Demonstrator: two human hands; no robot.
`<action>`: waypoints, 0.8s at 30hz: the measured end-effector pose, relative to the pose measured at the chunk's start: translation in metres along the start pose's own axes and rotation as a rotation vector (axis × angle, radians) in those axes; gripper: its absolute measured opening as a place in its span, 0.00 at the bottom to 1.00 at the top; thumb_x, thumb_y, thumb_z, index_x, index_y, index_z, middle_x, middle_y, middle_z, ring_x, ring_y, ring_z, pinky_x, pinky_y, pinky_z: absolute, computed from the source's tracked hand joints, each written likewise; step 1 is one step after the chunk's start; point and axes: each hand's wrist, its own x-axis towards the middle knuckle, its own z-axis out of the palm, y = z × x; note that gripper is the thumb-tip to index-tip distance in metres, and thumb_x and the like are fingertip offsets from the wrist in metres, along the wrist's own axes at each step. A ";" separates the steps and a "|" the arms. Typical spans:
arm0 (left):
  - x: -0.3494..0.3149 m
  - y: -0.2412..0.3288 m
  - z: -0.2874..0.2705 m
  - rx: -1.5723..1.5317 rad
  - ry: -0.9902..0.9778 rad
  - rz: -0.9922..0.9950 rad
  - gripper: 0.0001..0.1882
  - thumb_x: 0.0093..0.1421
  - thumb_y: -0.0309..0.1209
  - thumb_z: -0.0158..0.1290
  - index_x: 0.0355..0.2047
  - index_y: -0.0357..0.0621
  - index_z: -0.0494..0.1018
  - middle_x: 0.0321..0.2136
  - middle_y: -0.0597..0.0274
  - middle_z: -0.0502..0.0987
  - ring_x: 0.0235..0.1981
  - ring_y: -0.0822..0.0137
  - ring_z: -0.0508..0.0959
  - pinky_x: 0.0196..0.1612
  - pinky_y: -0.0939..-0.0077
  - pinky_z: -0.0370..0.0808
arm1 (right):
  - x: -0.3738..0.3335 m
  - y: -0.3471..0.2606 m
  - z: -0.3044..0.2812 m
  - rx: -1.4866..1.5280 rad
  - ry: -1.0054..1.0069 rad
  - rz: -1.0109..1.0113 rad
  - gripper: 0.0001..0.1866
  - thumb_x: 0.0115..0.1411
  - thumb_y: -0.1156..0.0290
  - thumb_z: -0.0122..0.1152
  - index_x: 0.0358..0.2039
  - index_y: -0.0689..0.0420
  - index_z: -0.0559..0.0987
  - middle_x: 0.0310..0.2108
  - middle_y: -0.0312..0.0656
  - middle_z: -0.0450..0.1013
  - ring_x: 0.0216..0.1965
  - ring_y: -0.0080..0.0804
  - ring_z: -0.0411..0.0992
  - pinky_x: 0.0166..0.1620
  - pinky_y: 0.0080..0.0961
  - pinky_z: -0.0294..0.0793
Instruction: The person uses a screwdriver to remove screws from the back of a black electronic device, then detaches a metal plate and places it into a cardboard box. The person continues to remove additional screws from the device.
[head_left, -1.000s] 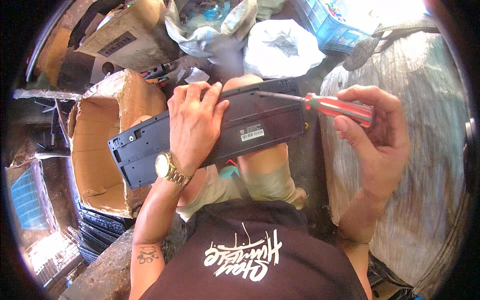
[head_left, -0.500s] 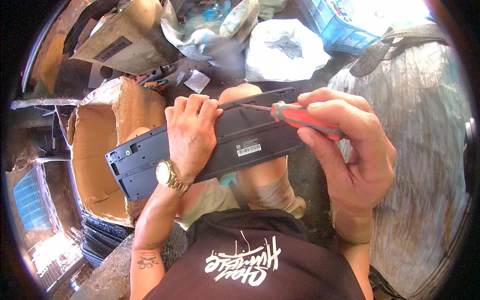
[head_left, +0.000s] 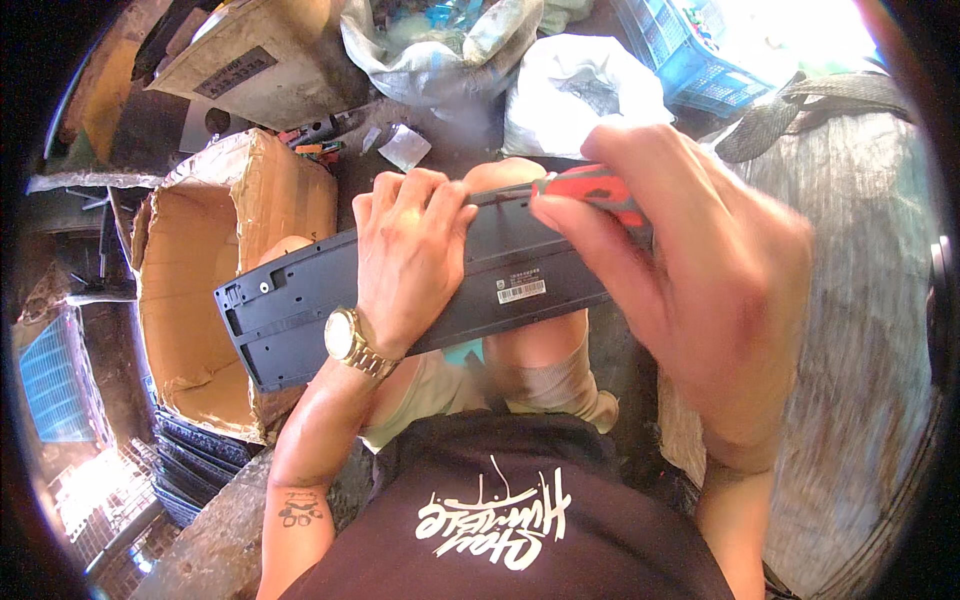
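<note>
A black computer keyboard (head_left: 490, 265) lies underside up across my knees, tilted so its right end is farther away. A pale barcode label sticks to its underside. My left hand (head_left: 408, 265), with a gold watch on the wrist, is closed over the middle of the keyboard, its fingers curled at the far edge. Between the fingers of my right hand (head_left: 705, 290) is a red and grey screwdriver (head_left: 590, 187). Its shaft points down at the keyboard's far edge, right of my left hand. Exactly where the tip touches I cannot tell; the right hand is blurred.
An open cardboard box (head_left: 190, 290) stands at the left, above a stack of dark flat panels (head_left: 195, 470). White sacks (head_left: 530, 105), a beige bin (head_left: 270, 60) and a blue crate (head_left: 690, 60) stand beyond my knees. At the right is a grey worn surface (head_left: 850, 300).
The screwdriver has turned steeper, and my right hand has come nearer the keyboard's far edge. My left hand and the keyboard have shifted slightly to the right in the picture.
</note>
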 end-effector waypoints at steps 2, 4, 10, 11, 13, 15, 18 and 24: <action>0.006 0.006 -0.006 -0.080 -0.007 0.006 0.10 0.63 0.27 0.60 0.46 0.46 0.79 0.46 0.60 0.80 0.49 0.54 0.77 0.52 0.56 0.70 | 0.014 0.000 0.002 -0.112 -0.046 -0.046 0.12 0.61 0.69 0.73 0.33 0.58 0.76 0.29 0.46 0.80 0.28 0.44 0.81 0.30 0.37 0.77; 0.014 0.010 -0.012 -0.183 -0.006 0.024 0.13 0.63 0.25 0.58 0.48 0.46 0.79 0.49 0.58 0.81 0.52 0.52 0.77 0.54 0.54 0.70 | 0.026 0.000 0.007 -0.177 -0.075 -0.068 0.17 0.63 0.61 0.71 0.30 0.57 0.73 0.25 0.48 0.78 0.27 0.50 0.80 0.29 0.42 0.75; 0.050 -0.003 -0.020 -0.646 -0.234 0.052 0.11 0.65 0.23 0.55 0.46 0.36 0.80 0.37 0.36 0.81 0.40 0.35 0.81 0.44 0.55 0.79 | 0.055 0.018 0.015 -0.044 -0.120 -0.049 0.13 0.62 0.65 0.71 0.32 0.58 0.75 0.24 0.49 0.77 0.28 0.55 0.79 0.32 0.48 0.75; 0.054 -0.007 -0.021 -0.686 -0.287 0.046 0.10 0.66 0.24 0.56 0.46 0.36 0.81 0.36 0.36 0.81 0.40 0.35 0.81 0.43 0.56 0.79 | 0.056 0.019 0.015 -0.042 -0.138 -0.051 0.13 0.62 0.65 0.71 0.32 0.58 0.76 0.24 0.49 0.77 0.28 0.55 0.79 0.32 0.49 0.75; 0.058 -0.015 -0.020 -0.675 -0.315 0.087 0.10 0.67 0.26 0.57 0.46 0.38 0.82 0.34 0.36 0.81 0.39 0.37 0.83 0.40 0.59 0.79 | 0.058 0.021 0.014 -0.062 -0.179 -0.071 0.13 0.62 0.65 0.70 0.32 0.58 0.76 0.24 0.49 0.77 0.28 0.55 0.79 0.32 0.49 0.75; 0.057 -0.018 -0.017 -0.687 -0.271 0.116 0.10 0.66 0.26 0.58 0.46 0.38 0.82 0.35 0.38 0.82 0.39 0.39 0.84 0.40 0.60 0.80 | 0.061 0.022 0.012 -0.075 -0.212 -0.103 0.12 0.62 0.65 0.70 0.32 0.59 0.76 0.25 0.49 0.77 0.28 0.56 0.79 0.32 0.49 0.75; 0.052 -0.020 -0.010 -0.679 -0.216 0.109 0.09 0.65 0.26 0.59 0.45 0.40 0.83 0.35 0.41 0.83 0.38 0.42 0.85 0.40 0.61 0.81 | 0.066 0.023 0.009 -0.036 -0.267 -0.195 0.12 0.62 0.66 0.70 0.32 0.59 0.77 0.25 0.49 0.77 0.29 0.56 0.79 0.33 0.50 0.75; 0.045 -0.020 -0.006 -0.600 -0.060 0.113 0.08 0.60 0.25 0.64 0.41 0.42 0.84 0.32 0.49 0.84 0.34 0.49 0.86 0.38 0.64 0.81 | 0.066 0.012 -0.008 0.017 -0.364 -0.343 0.10 0.64 0.66 0.66 0.40 0.58 0.77 0.32 0.51 0.78 0.39 0.57 0.79 0.43 0.49 0.76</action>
